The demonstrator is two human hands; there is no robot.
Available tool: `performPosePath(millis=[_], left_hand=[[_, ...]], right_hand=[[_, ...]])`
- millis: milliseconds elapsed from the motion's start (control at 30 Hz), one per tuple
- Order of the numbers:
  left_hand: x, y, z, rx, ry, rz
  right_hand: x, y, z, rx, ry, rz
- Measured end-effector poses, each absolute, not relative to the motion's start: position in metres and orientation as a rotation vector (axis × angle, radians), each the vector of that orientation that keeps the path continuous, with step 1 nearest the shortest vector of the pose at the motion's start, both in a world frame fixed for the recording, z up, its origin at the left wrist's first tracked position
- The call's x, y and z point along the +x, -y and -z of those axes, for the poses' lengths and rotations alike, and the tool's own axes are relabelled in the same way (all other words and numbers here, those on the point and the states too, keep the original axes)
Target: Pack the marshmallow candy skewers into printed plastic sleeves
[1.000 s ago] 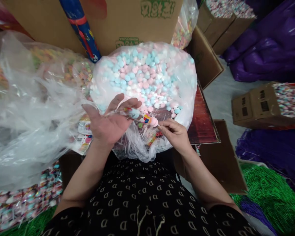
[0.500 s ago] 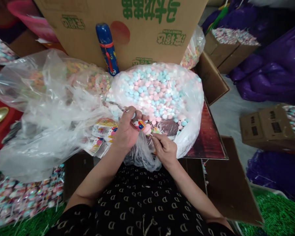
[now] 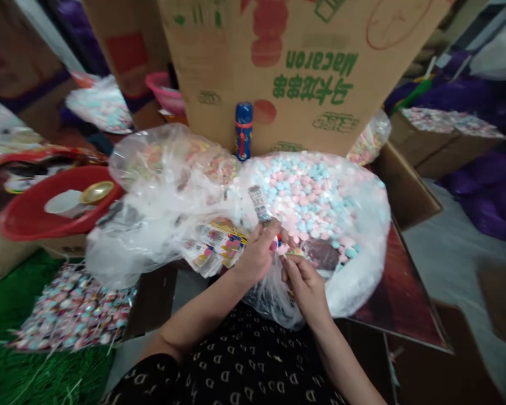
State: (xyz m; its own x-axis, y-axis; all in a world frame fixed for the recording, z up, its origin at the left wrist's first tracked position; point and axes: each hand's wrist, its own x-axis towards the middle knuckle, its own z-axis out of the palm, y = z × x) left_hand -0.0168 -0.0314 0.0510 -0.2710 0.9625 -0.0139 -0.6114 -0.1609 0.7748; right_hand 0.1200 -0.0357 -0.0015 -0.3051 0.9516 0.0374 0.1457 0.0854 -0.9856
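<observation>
My left hand (image 3: 259, 250) is closed around a small printed wrapper (image 3: 259, 202), whose silvery end sticks up past the fingers. Just to its right, my right hand (image 3: 306, 284) pinches the thin white stick of a pink candy skewer (image 3: 283, 248); the candies are partly hidden by my fingers and the wrapper. Both hands almost touch, above the crumpled near edge of a large clear bag (image 3: 346, 197) of pink, blue and white candies. To the left of my left hand lies a stack of colourful printed wrappers (image 3: 215, 247).
Clear bags of ring-shaped candies (image 3: 168, 157) lie on the left. A blue bottle (image 3: 243, 132) stands before a tall cardboard box (image 3: 219, 67). A red basin (image 3: 25, 219) holds a bowl and a golden dish. Wrapped candies (image 3: 80, 309) are heaped at lower left.
My view has turned left, bringing the red basin fully into sight. The candy skewer now sits closer to my left hand, and the wrapper's silvery end shows above the fingers.
</observation>
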Motion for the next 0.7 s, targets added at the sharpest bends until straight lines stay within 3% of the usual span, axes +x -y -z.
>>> performPosePath(millis=[333,700], left_hand=[[-0.015,0.052,-0.043,0.614,-0.714,-1.514],[-0.024,0.050,-0.061,0.566,-0.619,-1.730]], right_hand=[[0.117,0.046,0.009,-1.133,1.213,-1.516],[0.121,0.052,0.013,-1.124,1.335,-1.367]])
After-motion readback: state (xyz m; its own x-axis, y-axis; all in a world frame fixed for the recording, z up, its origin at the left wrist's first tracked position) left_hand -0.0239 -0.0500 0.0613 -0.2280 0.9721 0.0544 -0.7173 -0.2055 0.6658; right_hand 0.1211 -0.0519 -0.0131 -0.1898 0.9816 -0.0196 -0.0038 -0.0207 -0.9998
